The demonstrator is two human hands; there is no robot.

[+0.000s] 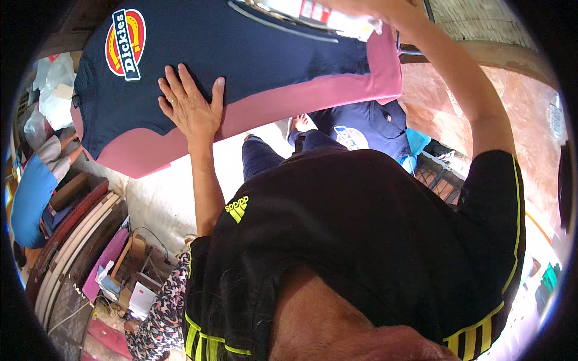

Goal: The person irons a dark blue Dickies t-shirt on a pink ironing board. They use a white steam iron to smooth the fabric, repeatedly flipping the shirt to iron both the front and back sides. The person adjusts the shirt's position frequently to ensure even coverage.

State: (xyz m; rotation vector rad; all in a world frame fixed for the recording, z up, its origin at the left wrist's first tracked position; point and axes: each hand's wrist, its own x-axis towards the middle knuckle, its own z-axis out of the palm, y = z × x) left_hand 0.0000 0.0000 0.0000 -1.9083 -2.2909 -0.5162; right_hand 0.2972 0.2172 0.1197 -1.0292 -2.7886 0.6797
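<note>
Left hand [191,108] flat, fingers spread, pressing navy shirt [241,48] on pink board [289,105]. Right hand up top edge, mostly cropped, grip unclear; white packet [337,17] near it.

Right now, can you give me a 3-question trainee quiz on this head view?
1. True or false: the left hand lies flat, fingers spread, on the navy blue cotton T-shirt.
2. What colour is the padded board under the shirt? A) pink B) green C) white
3. Fill in: the right hand's fingers are ___ at the picture's top edge.

Key: 1 true. 2 A. 3 cut off; only the right forearm shows.
</note>
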